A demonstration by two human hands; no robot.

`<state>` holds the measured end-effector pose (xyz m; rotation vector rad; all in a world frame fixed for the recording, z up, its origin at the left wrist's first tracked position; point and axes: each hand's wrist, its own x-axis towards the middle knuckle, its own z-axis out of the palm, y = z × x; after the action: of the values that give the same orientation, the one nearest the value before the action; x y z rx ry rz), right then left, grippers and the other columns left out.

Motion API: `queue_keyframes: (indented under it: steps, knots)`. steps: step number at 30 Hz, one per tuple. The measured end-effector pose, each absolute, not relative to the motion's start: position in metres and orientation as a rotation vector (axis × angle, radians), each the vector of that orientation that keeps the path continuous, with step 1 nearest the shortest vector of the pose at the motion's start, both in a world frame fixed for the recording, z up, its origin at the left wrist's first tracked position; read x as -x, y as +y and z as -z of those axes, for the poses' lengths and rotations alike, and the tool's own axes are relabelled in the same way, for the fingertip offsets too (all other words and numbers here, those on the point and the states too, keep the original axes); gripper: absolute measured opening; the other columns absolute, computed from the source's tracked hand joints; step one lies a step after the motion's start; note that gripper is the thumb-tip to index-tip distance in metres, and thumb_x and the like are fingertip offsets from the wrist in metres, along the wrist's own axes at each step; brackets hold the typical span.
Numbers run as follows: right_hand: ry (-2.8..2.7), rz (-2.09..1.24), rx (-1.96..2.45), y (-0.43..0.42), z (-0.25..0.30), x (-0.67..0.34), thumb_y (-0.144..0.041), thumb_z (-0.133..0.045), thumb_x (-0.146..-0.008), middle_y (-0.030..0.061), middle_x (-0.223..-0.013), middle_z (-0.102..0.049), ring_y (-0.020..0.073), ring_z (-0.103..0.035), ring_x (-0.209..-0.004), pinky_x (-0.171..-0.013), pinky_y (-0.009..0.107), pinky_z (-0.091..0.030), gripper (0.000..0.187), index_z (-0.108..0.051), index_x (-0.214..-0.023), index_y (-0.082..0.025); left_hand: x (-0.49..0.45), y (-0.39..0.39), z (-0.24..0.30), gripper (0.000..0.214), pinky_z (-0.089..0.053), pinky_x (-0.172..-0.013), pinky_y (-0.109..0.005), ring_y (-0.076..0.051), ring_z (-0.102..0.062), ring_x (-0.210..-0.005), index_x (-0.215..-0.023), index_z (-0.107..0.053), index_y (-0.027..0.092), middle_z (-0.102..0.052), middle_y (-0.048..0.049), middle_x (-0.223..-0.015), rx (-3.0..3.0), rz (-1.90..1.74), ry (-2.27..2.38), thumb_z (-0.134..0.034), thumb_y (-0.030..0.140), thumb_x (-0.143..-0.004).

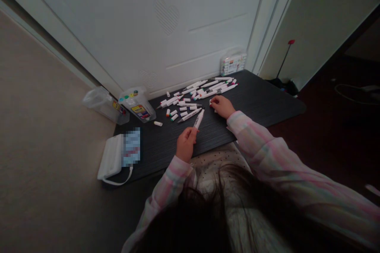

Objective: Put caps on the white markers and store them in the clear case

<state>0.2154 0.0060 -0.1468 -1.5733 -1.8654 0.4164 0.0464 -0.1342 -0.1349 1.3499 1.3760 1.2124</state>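
My left hand [186, 143] is closed around a white marker [199, 118], whose uncovered dark tip points up and away from me. Over the table to the right, my right hand [223, 106] pinches a small white marker cap [210, 103] with a bit of red on it, mostly hidden by the fingers. Just beyond my left hand lie an uncapped marker [190, 115] and several loose caps [173, 117] with coloured ends. More white markers [218, 86] are heaped farther back.
Two clear plastic cases [102, 102] stand at the left, the nearer-to-centre one holding a few coloured-end markers. A phone [132, 148] and white power bank [110, 156] lie at the front left. A packaged marker set [233, 62] leans on the white door [202, 19] behind the dark table [255, 106].
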Motion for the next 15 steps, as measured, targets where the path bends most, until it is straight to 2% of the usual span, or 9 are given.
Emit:
queue_keyframes:
  steps: [15]
  knots:
    - [-1.859,-0.419,1.584,0.0059,0.147,-0.2154,-0.021,-0.051,-0.073,0.0041,-0.083,-0.06,0.0152,-0.055,-0.077,-0.073,0.028,-0.041,0.015,-0.062,-0.083,-0.016,-0.0467,-0.1345,0.1351,0.033,-0.031,-0.05,-0.021,-0.008,-0.037,-0.047,-0.073,-0.055,0.016,-0.038,0.0054,-0.048,-1.364,-1.21,1.383,-0.043,0.046,-0.078]
